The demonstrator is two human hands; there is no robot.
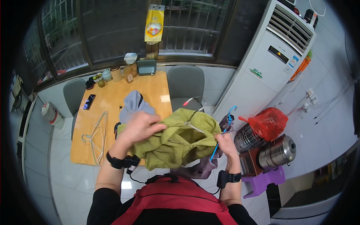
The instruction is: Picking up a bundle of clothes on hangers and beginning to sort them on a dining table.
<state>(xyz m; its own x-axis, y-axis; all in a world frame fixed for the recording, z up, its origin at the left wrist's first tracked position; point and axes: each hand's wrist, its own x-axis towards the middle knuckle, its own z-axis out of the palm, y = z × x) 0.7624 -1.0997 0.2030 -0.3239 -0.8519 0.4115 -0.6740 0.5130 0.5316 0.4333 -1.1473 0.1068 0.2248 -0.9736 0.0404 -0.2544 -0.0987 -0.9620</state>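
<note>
An olive-green garment [174,143] hangs between my two hands, its collar or waist opening bunched open. My left hand [142,126] pinches its left part. At the garment's right edge my right hand [225,143] is closed on the cloth, close to a blue hanger [214,152]. A white hanger [195,126] with a pink-tipped hook shows at the opening. Below and right of the green cloth hangs a greyish-purple garment [204,168]. A light grey-blue garment [136,102] lies on the wooden table [157,84] beyond my left hand.
Several hangers [95,137] and a phone [89,101] lie on the table; jars [116,73] line its far side. Chairs [186,83] stand around it. To the right are a floor air conditioner [261,64], a red plastic bag [271,123], a steel pot [277,152] and a purple stool [263,184].
</note>
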